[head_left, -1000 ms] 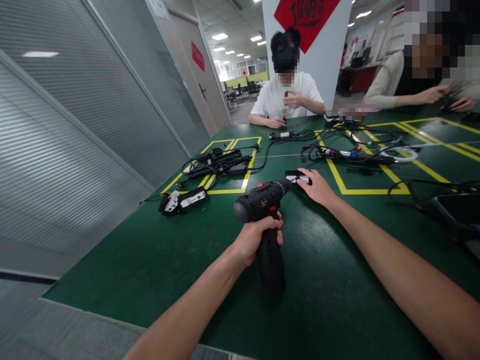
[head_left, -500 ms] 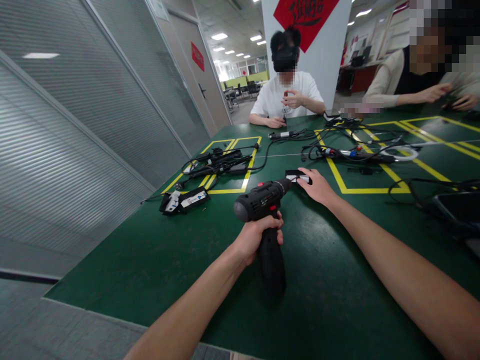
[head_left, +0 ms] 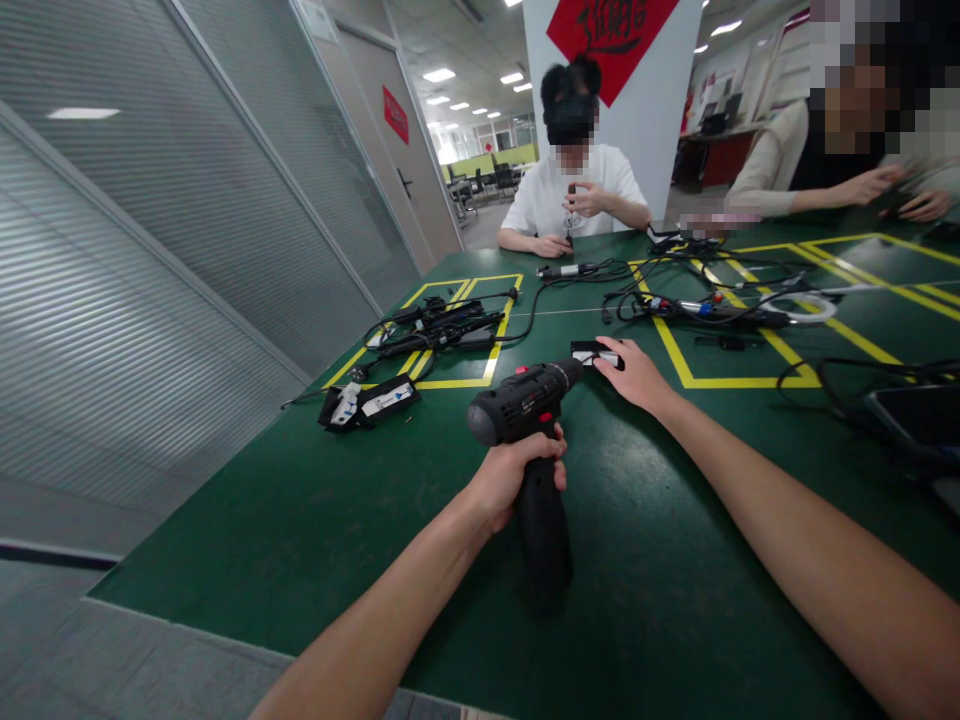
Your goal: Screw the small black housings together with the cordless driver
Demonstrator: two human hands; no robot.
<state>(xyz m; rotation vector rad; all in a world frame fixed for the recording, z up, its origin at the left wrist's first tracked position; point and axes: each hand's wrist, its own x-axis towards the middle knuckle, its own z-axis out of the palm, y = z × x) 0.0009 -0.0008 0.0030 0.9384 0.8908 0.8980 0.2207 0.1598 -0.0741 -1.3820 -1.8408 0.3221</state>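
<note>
My left hand [head_left: 517, 475] is closed round the handle of a black cordless drill [head_left: 521, 405], whose chuck points forward and to the right. At the drill's tip lies a small black-and-white box-like part [head_left: 585, 350] on the green table [head_left: 360, 540]. My right hand [head_left: 630, 370] grips this part from its right side, with thumb and fingers on it. The drill hides where its bit meets the part. To the left, an opened black case with white insides [head_left: 386, 398] lies near a tiny loose piece [head_left: 409, 419].
Bundled black cables [head_left: 442, 325] lie inside yellow tape at the left; more cables and tools [head_left: 697, 308] spread across the right. A dark device [head_left: 915, 415] sits at the right edge. Across the table, a person in a white shirt [head_left: 574, 195] holds a screwdriver; another person sits at the right.
My hands, the drill and the part hold nearly the same positions. At the right, the other person's hands have shifted slightly.
</note>
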